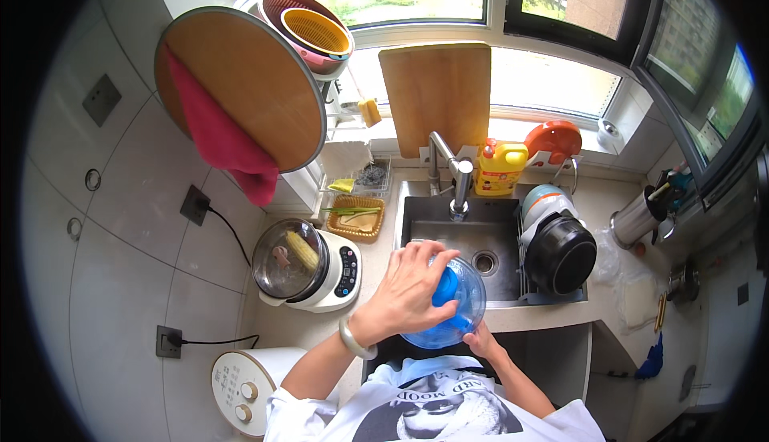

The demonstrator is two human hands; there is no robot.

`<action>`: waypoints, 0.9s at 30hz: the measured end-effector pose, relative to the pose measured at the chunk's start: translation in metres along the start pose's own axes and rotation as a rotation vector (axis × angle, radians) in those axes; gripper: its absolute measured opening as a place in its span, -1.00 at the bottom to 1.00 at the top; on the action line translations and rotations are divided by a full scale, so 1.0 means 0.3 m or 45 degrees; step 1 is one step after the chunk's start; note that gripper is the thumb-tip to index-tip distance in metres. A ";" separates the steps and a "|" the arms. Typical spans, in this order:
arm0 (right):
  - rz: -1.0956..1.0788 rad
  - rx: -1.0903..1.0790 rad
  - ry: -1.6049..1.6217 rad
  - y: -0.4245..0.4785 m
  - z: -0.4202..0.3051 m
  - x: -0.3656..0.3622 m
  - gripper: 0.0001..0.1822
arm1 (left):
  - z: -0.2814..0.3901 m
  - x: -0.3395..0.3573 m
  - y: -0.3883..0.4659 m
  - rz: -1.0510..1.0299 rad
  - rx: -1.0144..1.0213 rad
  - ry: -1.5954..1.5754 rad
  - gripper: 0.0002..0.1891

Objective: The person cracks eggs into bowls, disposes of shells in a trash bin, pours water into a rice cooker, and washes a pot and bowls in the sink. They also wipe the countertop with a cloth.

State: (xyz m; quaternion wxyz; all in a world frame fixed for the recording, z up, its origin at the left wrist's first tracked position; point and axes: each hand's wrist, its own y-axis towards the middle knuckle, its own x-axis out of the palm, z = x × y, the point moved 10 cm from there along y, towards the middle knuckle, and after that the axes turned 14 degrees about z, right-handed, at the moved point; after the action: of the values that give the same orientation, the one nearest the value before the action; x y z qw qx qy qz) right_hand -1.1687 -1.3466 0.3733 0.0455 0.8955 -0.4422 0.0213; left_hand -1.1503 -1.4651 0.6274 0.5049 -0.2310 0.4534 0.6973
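Observation:
A round, clear blue plastic water jug [471,289] with a blue cap [445,286] is held in front of my body, at the front edge of the stainless steel sink [444,232]. My left hand [414,289], with a bangle at its wrist, reaches over the jug from above, its fingers spread around the cap; whether they grip it I cannot tell. From below and to the right, my right hand [480,340] holds the jug's lower side, its fingers partly hidden. The faucet [459,187] stands behind the jug.
An electric steamer [312,262] holding corn stands left of the sink, near a woven basket [355,218]. On the right, a black pot [561,253] and bowls sit in a rack. A yellow detergent jug [500,169] and a wooden cutting board [437,99] stand behind.

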 end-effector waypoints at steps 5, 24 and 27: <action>0.017 -0.097 -0.014 0.005 -0.016 0.008 -0.10 | 0.060 -0.003 0.001 -0.047 0.218 -0.301 -0.43; -0.238 0.115 -0.109 -0.028 0.080 0.007 -0.03 | -0.004 0.037 -0.004 -0.147 0.054 -0.192 -0.32; -0.083 -0.019 -0.022 -0.014 0.013 0.008 -0.03 | -0.014 0.025 -0.006 -0.058 -0.016 -0.039 -0.32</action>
State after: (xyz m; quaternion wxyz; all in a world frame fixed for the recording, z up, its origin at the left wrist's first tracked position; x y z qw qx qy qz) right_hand -1.1640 -1.3463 0.3695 0.0489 0.9092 -0.4133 0.0086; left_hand -1.1520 -1.4650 0.6188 0.5260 -0.2340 0.4358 0.6918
